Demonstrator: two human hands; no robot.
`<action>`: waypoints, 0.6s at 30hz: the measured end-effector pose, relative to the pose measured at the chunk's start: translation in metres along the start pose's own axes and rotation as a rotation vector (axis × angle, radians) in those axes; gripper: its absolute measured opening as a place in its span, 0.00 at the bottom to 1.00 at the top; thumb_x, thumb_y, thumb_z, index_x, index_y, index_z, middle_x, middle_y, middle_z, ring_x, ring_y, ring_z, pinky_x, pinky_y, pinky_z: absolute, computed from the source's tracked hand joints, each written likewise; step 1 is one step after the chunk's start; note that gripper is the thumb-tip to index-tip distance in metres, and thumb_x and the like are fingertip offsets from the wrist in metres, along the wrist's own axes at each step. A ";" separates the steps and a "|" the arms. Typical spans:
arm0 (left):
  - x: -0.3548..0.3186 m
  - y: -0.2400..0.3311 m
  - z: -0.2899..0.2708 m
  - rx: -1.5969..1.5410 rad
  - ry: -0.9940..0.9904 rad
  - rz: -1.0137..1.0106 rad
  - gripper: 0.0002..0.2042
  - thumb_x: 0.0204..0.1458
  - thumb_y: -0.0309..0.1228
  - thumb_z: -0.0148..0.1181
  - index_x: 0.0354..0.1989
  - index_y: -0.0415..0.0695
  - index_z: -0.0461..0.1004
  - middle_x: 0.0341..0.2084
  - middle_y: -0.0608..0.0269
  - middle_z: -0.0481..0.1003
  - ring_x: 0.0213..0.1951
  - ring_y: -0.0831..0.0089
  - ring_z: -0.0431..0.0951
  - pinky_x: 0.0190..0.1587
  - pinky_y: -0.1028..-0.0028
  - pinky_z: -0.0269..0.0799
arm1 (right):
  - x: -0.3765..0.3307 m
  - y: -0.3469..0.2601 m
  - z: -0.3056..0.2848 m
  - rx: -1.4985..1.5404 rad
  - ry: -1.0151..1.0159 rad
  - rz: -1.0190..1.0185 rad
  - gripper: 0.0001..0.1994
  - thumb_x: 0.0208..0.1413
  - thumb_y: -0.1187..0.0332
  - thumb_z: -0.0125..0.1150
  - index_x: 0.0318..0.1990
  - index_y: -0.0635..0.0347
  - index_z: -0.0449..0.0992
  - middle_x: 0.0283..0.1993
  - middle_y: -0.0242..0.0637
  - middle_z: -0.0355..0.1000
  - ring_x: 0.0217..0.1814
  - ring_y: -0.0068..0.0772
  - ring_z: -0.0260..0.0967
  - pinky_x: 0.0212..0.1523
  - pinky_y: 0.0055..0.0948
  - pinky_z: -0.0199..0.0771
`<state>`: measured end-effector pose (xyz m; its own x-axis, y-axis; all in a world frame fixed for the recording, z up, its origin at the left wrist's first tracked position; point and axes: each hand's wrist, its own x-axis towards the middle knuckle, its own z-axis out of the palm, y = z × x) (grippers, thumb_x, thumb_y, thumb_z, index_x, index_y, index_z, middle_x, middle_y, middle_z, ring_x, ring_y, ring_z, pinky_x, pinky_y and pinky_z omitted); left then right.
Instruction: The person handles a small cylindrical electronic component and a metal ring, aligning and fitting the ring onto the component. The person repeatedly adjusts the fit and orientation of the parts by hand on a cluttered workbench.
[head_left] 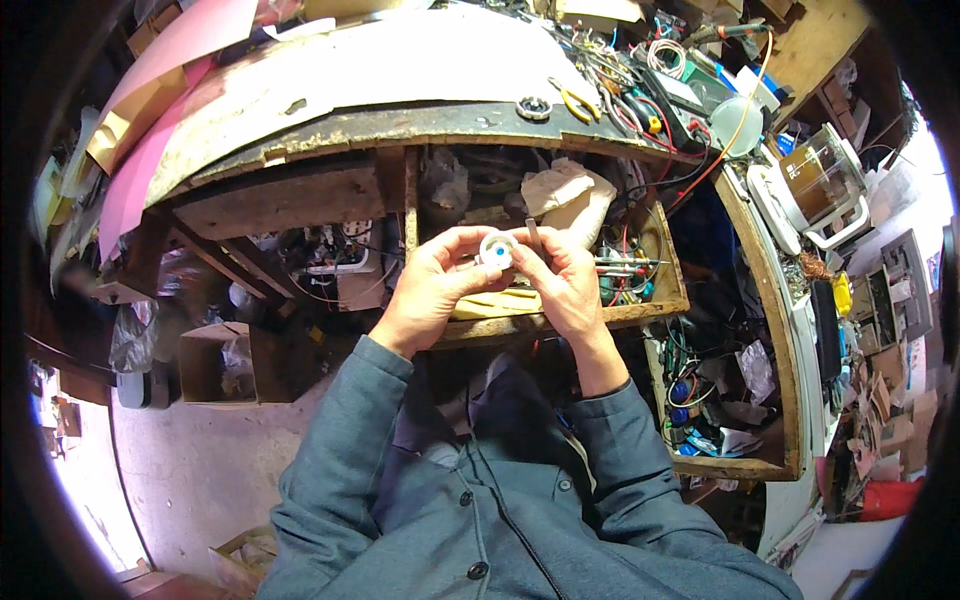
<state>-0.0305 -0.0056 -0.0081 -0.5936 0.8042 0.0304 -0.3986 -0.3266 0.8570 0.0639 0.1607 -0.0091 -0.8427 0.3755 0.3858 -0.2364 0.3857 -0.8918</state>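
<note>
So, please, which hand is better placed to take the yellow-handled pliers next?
Probably the right hand: it looks nearer the pliers, though it and the left hand both touch the white round part.

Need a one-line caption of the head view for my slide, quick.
Fingers of the left hand and right hand hold a small white round part above an open, cluttered wooden drawer.

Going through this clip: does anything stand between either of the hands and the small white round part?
Nothing visible does: the left hand and right hand both touch the white round part directly, above the open drawer.
</note>
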 end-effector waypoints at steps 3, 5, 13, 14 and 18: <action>0.001 -0.002 -0.002 -0.002 -0.013 0.009 0.18 0.58 0.23 0.63 0.57 0.37 0.73 0.50 0.57 0.78 0.50 0.68 0.80 0.57 0.65 0.78 | -0.002 -0.009 0.000 0.078 -0.002 0.046 0.09 0.62 0.69 0.64 0.46 0.64 0.80 0.37 0.31 0.78 0.37 0.19 0.72 0.41 0.22 0.72; 0.001 -0.002 -0.003 -0.019 -0.022 -0.001 0.18 0.59 0.23 0.63 0.58 0.37 0.73 0.51 0.57 0.77 0.51 0.68 0.80 0.57 0.65 0.77 | -0.003 -0.016 0.001 0.167 -0.007 0.099 0.10 0.61 0.70 0.64 0.47 0.64 0.80 0.37 0.31 0.78 0.39 0.19 0.73 0.43 0.21 0.72; 0.000 -0.001 -0.004 -0.044 -0.044 0.012 0.19 0.59 0.22 0.61 0.59 0.36 0.72 0.52 0.56 0.77 0.53 0.67 0.79 0.59 0.64 0.75 | -0.005 -0.008 -0.001 0.133 -0.041 0.067 0.15 0.62 0.73 0.63 0.55 0.63 0.77 0.47 0.31 0.77 0.47 0.20 0.73 0.50 0.21 0.73; -0.001 0.001 -0.003 -0.046 -0.036 0.009 0.19 0.59 0.22 0.61 0.59 0.36 0.72 0.52 0.56 0.77 0.53 0.67 0.79 0.59 0.64 0.75 | -0.005 -0.009 -0.001 0.143 -0.057 0.079 0.15 0.63 0.73 0.63 0.57 0.64 0.76 0.50 0.32 0.77 0.51 0.20 0.73 0.53 0.21 0.73; 0.000 -0.002 -0.005 -0.048 -0.018 0.019 0.19 0.59 0.23 0.61 0.59 0.36 0.71 0.52 0.55 0.77 0.52 0.67 0.79 0.58 0.65 0.76 | -0.006 -0.008 -0.004 0.047 -0.064 0.021 0.16 0.62 0.74 0.62 0.57 0.63 0.76 0.46 0.31 0.76 0.48 0.19 0.72 0.51 0.21 0.72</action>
<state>-0.0329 -0.0076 -0.0124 -0.5890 0.8062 0.0563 -0.4207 -0.3653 0.8304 0.0722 0.1589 -0.0036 -0.8767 0.3274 0.3524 -0.2396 0.3381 -0.9101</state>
